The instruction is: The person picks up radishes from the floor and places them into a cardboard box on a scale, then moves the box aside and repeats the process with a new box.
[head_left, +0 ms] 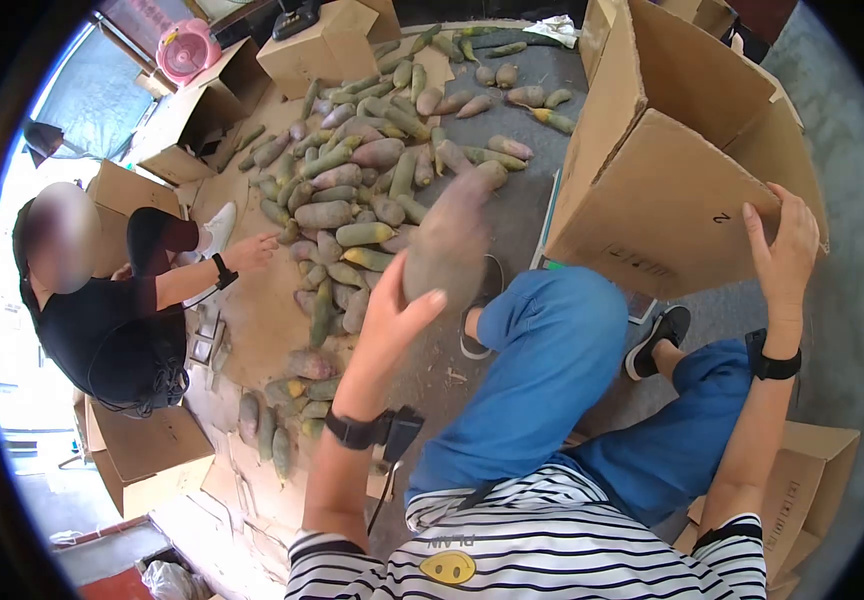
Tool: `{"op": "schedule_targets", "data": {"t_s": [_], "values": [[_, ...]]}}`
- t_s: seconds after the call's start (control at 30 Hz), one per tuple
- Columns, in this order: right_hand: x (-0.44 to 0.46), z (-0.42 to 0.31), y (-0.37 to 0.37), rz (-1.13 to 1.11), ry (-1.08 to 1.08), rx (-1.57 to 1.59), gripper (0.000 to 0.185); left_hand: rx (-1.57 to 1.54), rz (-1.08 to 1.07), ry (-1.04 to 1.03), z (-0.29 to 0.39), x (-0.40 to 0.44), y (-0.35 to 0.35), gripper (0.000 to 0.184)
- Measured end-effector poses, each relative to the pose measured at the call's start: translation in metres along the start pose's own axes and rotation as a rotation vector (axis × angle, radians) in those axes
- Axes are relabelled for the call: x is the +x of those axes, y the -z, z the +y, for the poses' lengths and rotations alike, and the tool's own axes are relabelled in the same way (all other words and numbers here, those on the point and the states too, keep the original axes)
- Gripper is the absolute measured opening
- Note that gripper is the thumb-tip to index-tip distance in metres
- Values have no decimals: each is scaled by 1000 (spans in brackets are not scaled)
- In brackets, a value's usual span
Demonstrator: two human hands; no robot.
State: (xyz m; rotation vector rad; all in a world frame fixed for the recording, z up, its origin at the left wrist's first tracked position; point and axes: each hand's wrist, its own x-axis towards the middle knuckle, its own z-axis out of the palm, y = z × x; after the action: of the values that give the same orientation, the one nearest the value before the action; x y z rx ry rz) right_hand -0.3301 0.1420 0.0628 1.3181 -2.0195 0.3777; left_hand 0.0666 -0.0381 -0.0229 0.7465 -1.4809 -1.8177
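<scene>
My left hand (399,312) is wrapped round the lower end of a large, thick radish (449,235), purplish towards the top and blurred by motion. It is held up above the floor, in front of the pile. My right hand (787,240) grips the near edge of a tall open cardboard box (642,205), thumb on the outer face and fingers over the rim. The box is tilted towards me on the right. Left of the raised radish, a big heap of green and purple radishes (342,215) spreads over flattened cardboard and the grey floor.
On the left a co-worker (102,300) in black crouches, one hand (252,252) reaching towards the heap. Cardboard boxes stand at the back (322,50), the left (152,440) and the lower right (802,490). A pink fan (187,50) is at the back left.
</scene>
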Motion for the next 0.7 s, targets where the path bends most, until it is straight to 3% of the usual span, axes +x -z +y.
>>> {"op": "schedule_targets", "data": {"t_s": [0.1, 0.2, 0.27, 0.4, 0.47, 0.53, 0.63, 0.7], "values": [[-2, 3, -2, 11, 1, 17, 37, -5, -121, -294, 66, 50, -76, 74], [-4, 2, -3, 12, -6, 23, 35, -95, -238, -388, 113, 96, -155, 66], [-5, 2, 0, 7, -14, 30, 34, -103, -172, -478, 115, 127, -195, 66], [-6, 2, 0, 22, -20, 25, 33, 90, -144, -538, 88, 119, -200, 66], [-8, 1, 2, 34, -28, 22, 33, 366, -76, -576, 61, 97, -173, 63], [-6, 1, 3, 7, -24, 13, 33, 272, -113, -307, 51, 69, -142, 61], [-7, 7, -2, -5, -24, 9, 34, 337, -50, -238, 26, 56, -87, 58], [-5, 7, 0, -44, -41, 13, 34, 146, 73, -10, 8, 36, -40, 56]]}}
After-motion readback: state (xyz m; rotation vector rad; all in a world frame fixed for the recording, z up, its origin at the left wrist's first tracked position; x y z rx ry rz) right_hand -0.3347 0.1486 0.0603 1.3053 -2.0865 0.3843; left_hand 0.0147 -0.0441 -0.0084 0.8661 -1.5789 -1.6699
